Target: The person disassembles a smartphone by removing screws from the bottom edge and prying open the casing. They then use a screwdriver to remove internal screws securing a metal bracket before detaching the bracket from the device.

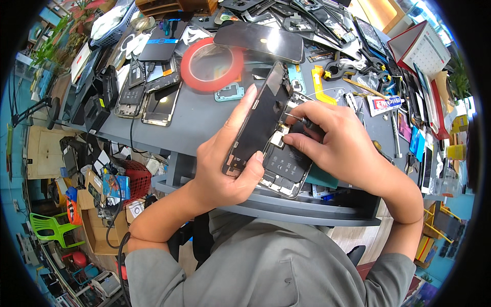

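An opened smartphone is in front of me, its screen lifted at an angle from its body. My left hand (225, 158) grips the phone screen (260, 120), thumb near its lower corner and fingers along its outer edge. The phone body (286, 166) has a black battery and bare internal parts. My right hand (335, 140) is closed over the body's upper part, with a slim dark tool (308, 124) partly hidden among its fingers; I cannot tell its exact kind. The right thumb is beside a small silver-white part (277, 137) between screen and body.
A red tape roll (212, 64) and a dark glass panel (260, 41) lie beyond the phone. Disassembled phones (161, 105) are at left. A heap of phone parts (317, 23) fills the back. Black clamps (335, 70), a tube (385, 104) and a desk calendar (422, 48) are at right.
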`<state>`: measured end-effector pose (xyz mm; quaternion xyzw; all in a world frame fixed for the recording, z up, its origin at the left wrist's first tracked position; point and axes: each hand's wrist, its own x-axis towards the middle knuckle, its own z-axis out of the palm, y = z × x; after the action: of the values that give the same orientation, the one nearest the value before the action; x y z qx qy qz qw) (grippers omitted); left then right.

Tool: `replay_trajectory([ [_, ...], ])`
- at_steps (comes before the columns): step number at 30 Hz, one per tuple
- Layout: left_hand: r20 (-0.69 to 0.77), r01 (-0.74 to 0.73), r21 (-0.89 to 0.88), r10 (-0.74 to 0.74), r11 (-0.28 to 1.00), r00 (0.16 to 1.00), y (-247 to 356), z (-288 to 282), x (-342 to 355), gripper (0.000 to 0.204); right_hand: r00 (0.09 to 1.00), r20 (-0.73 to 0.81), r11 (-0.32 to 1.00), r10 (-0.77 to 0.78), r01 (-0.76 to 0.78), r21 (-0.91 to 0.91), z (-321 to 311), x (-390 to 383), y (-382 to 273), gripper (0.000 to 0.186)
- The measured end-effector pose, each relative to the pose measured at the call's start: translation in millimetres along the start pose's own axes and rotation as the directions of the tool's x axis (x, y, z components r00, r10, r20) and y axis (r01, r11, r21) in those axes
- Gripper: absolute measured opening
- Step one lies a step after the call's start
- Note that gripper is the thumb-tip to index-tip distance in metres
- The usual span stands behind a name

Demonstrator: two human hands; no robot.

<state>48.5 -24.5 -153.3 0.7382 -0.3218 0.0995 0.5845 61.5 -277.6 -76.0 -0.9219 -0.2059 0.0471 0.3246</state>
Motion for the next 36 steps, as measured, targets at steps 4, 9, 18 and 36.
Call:
replay_trajectory([
  [4,-0.001,-0.014,0.009,0.014,1.000,1.000,-1.4,0.0,-0.2,0.085,0.999,0.004,0.998,-0.044,0.044,0.046,-0.7,3.8,3.0,0.027],
  [9,-0.001,-0.008,0.012,0.008,1.000,1.000,-0.3,0.2,0.2,0.085,0.996,-0.004,0.991,-0.091,0.091,0.094,3.4,6.6,7.3,0.025],
  [18,0.019,-0.011,0.072,0.010,0.997,1.000,1.4,-0.9,1.0,0.084,0.993,0.008,0.992,-0.120,0.120,0.046,-4.0,7.7,2.8,0.019],
  [36,-0.011,-0.018,0.068,0.019,0.998,1.000,5.3,-0.2,2.1,0.086,1.000,0.010,0.994,0.008,-0.009,0.105,-41.0,-48.9,14.8,0.019],
])
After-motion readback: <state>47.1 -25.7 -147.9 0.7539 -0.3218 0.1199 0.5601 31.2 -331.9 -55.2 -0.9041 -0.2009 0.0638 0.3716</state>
